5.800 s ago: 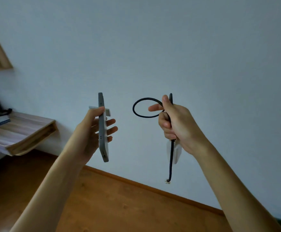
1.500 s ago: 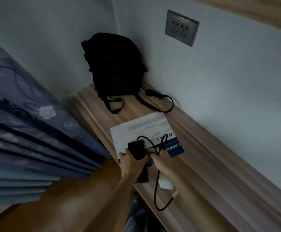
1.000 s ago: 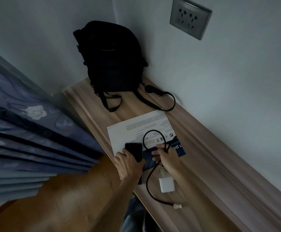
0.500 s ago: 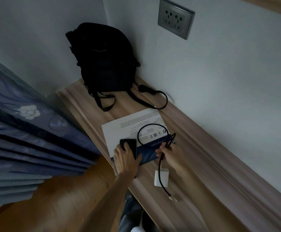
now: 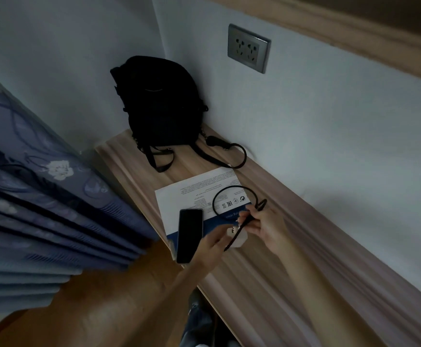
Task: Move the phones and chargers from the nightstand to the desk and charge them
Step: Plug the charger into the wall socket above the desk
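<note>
Cable (image 5: 239,227) pinched in right hand (image 5: 267,225) grip; phone (image 5: 189,235) beside left hand (image 5: 213,242).

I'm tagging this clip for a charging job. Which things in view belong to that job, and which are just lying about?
Part of the job:
- phone, lying on the desk
- black cable, pinched in the right hand
- white charger, by the left hand
- wall socket

Just lying about:
- black backpack
- printed sheet
- curtain

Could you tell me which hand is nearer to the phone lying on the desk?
Left. The left hand is right beside the phone, at its right edge; the right hand is farther right, holding the black cable.
</note>
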{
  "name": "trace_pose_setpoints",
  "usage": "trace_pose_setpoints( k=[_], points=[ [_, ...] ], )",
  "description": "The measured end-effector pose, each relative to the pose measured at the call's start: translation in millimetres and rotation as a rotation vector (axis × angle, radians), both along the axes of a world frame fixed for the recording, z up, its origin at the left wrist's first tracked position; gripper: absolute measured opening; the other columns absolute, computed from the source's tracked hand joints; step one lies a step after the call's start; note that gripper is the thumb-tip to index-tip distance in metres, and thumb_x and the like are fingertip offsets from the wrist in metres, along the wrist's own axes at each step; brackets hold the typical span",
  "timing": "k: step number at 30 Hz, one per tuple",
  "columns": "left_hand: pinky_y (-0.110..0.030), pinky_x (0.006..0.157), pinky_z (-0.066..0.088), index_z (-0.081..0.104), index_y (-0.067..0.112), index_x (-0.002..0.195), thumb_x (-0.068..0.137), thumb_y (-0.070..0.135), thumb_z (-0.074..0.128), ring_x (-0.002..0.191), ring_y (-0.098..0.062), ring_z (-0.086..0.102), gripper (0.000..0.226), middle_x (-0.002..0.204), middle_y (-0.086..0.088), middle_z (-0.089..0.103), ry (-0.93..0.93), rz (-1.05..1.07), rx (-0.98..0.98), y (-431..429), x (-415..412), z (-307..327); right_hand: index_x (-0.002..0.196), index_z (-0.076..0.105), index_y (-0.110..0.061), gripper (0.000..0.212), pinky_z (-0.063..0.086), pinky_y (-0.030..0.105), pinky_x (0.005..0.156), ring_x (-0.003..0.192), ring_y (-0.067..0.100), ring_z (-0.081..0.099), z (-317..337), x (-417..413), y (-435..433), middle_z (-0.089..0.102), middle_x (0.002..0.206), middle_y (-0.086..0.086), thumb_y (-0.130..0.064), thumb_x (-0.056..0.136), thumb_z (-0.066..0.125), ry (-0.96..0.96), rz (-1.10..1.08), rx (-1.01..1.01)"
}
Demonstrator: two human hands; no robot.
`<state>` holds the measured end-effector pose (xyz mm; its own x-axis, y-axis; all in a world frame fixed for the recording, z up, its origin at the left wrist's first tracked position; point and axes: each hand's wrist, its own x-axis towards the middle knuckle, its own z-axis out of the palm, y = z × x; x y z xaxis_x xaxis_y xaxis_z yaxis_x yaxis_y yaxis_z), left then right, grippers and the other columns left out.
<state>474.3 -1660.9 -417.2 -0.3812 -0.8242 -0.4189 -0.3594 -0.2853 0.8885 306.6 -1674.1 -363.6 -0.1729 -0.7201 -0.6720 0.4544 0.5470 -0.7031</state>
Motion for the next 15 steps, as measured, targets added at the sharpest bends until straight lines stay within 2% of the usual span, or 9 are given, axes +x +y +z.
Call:
trace_pose_setpoints(
  k=[3,5,7,9,12,15],
  points=[
    [-0.032,0.091,0.051,0.063,0.033,0.124,0.077,0.051,0.054,0.111,-0.012,0.064,0.050,0.117,0.003,0.069,0.074,0.031,-0.005,-6.8,1.0,10.5,0.108,0.062,0.003,0.017,0.058,0.036,0.066,0.073,0.025,0.070,9.1,-1.1,-0.2,0.072,0.077,0.013,-0.005,0.101,0.047,-0.108,-0.020,-0.056],
    [-0.038,0.092,0.055,0.068,0.040,0.113,0.077,0.046,0.068,0.109,-0.016,0.068,0.036,0.116,0.001,0.072,0.101,0.047,0.010,-11.5,1.5,19.9,0.110,0.062,0.005,0.020,0.059,0.038,0.070,0.070,0.023,0.071,14.2,-2.0,-2.6,0.073,0.072,0.010,-0.005,0.101,0.047,-0.147,-0.030,-0.104],
    [-0.033,0.082,0.060,0.070,0.038,0.107,0.080,0.029,0.078,0.102,-0.013,0.071,0.030,0.113,-0.004,0.072,0.138,0.074,0.029,-16.7,3.0,28.4,0.112,0.061,0.002,0.020,0.061,0.037,0.068,0.070,0.022,0.073,19.4,-5.2,-4.1,0.074,0.074,0.009,-0.005,0.101,0.046,-0.172,-0.027,-0.159],
    [-0.027,0.080,0.059,0.067,0.030,0.112,0.079,0.015,0.082,0.101,-0.010,0.070,0.039,0.111,-0.002,0.069,0.118,0.111,-0.040,-25.1,5.9,35.7,0.114,0.062,0.002,0.021,0.061,0.033,0.065,0.076,0.023,0.075,23.9,-10.2,-5.0,0.076,0.083,0.011,-0.008,0.100,0.049,-0.177,-0.015,-0.205],
    [-0.034,0.093,0.054,0.060,0.022,0.126,0.071,0.012,0.088,0.108,-0.018,0.062,0.063,0.113,-0.001,0.064,-0.013,0.164,-0.201,-37.7,9.4,54.0,0.110,0.068,0.001,0.024,0.060,0.030,0.067,0.088,0.024,0.075,27.5,-14.8,-1.5,0.075,0.100,0.018,-0.015,0.095,0.059,-0.161,0.008,-0.228],
    [-0.038,0.091,0.055,0.054,0.020,0.133,0.067,0.009,0.089,0.108,-0.021,0.060,0.076,0.117,-0.003,0.060,-0.055,0.215,-0.281,-52.0,13.5,72.9,0.105,0.071,0.000,0.027,0.061,0.032,0.067,0.088,0.026,0.075,30.7,-15.5,3.3,0.075,0.102,0.019,-0.023,0.092,0.064,-0.083,0.057,-0.172]
  ],
)
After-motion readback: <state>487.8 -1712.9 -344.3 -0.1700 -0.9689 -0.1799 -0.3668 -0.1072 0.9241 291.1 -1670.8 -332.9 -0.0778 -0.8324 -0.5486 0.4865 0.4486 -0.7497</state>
